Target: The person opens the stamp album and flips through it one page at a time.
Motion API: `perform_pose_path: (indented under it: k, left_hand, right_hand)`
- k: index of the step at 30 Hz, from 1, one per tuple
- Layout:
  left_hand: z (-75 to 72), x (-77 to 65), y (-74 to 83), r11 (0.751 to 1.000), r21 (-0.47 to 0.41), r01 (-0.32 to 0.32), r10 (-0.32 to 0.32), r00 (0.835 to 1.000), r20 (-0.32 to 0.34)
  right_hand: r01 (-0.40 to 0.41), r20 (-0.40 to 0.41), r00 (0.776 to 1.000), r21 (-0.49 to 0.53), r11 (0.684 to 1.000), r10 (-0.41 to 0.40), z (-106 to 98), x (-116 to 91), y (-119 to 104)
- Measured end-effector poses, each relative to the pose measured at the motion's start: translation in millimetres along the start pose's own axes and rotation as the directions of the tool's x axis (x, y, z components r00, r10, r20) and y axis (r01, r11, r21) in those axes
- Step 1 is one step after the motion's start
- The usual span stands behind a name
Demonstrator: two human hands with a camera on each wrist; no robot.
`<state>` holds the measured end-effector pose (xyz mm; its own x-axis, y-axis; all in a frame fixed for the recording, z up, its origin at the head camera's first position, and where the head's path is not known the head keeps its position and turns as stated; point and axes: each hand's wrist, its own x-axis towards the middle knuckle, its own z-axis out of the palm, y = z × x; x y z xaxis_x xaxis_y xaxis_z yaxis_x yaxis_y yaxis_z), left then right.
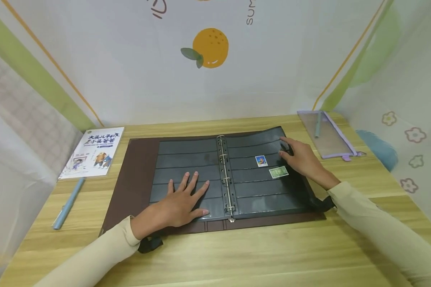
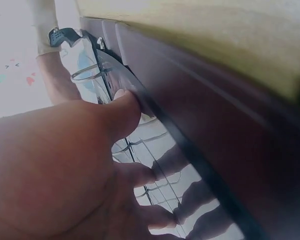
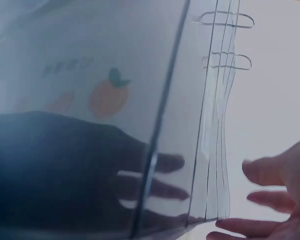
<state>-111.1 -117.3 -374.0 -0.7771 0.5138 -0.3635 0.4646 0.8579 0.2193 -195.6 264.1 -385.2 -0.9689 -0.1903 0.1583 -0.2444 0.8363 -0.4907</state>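
Note:
A brown ring binder (image 1: pixel 136 171) lies spread on the wooden table, with dark pocket pages either side of its metal rings (image 1: pixel 226 179). My left hand (image 1: pixel 181 203) rests flat, fingers spread, over the left pocket page (image 1: pixel 186 159). In the left wrist view its fingers mirror in the glossy plastic. At the outer edge of the right pocket page (image 1: pixel 251 185), my right hand (image 1: pixel 303 157) pinches the page between thumb and fingers; the upper corner is raised. Two stamps show on this page: a blue stamp (image 1: pixel 261 161) and a green stamp (image 1: pixel 278 172) lower down, slightly tilted.
At the left stands a white illustrated booklet (image 1: pixel 93 153), and a blue pen (image 1: pixel 68 205) lies below it. A mesh zip pouch (image 1: pixel 330 137) with purple trim sits at the back right, a pale blue stick-like item in it. A white printed curtain (image 1: pixel 265 79) hangs behind the table.

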Motion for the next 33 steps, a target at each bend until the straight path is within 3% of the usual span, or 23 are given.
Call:
perform_pose_path:
  k: [5, 8, 11, 13, 15, 17, 21, 24, 27, 30, 31, 33]
  left_hand:
    - [0.4, -0.5, -0.2, 1.000, 0.007, 0.002, -0.002, 1.000, -0.009]
    - [1.8, -0.2, -0.4, 1.000, 0.015, 0.002, -0.002, 1.000, -0.014]
    - [4.2, 0.0, -1.0, 1.000, 0.025, -0.002, 0.002, 1.000, -0.022]
    - [5.6, -0.1, -1.3, 1.000, 0.028, -0.004, 0.005, 1.000, -0.027]
    - [6.6, -0.1, -1.4, 1.000, 0.028, -0.006, 0.007, 0.999, -0.031]
    - [7.1, 0.0, -1.2, 1.000, 0.028, -0.006, 0.007, 0.999, -0.032]
    - [7.7, -0.3, -1.1, 1.000, 0.028, -0.003, 0.004, 0.999, -0.036]
    - [7.9, -0.3, -1.1, 1.000, 0.028, -0.003, 0.004, 0.999, -0.037]
    - [7.5, -0.3, -1.3, 1.000, 0.027, -0.007, 0.008, 0.999, -0.035]
    - [6.7, -0.4, -2.0, 1.000, 0.023, -0.006, 0.007, 0.999, -0.036]
    - [6.2, -0.7, -2.5, 1.000, 0.023, -0.005, 0.006, 0.999, -0.038]
    - [5.6, -1.2, -3.2, 1.000, 0.023, 0.000, 0.001, 0.999, -0.039]
  right_hand:
    - [0.003, -0.095, 0.995, 0.016, 1.000, -0.002, -3, 7, -4]
    - [-0.041, -0.117, 0.992, 0.081, 0.996, 0.051, -5, 13, -1]
    - [-0.140, -0.048, 0.987, 0.219, 0.966, 0.154, -9, 20, 6]
    - [-0.209, 0.041, 0.977, 0.327, 0.921, 0.208, -12, 24, 11]
    - [-0.267, 0.144, 0.963, 0.466, 0.844, 0.226, -15, 26, 17]
    - [-0.316, 0.243, 0.947, 0.600, 0.735, 0.209, -17, 26, 24]
    - [-0.436, 0.430, 0.895, 0.798, 0.417, 0.114, -22, 13, 35]
    - [-0.517, 0.529, 0.848, 0.823, 0.234, 0.012, -24, -7, 37]
    - [-0.557, 0.566, 0.821, 0.822, 0.118, -0.068, -27, -27, 35]
    - [-0.554, 0.550, 0.824, 0.833, 0.010, -0.139, -29, -39, 33]
    - [-0.547, 0.539, 0.827, 0.837, -0.011, -0.159, -30, -41, 32]
    - [-0.536, 0.524, 0.833, 0.844, -0.022, -0.175, -31, -42, 28]
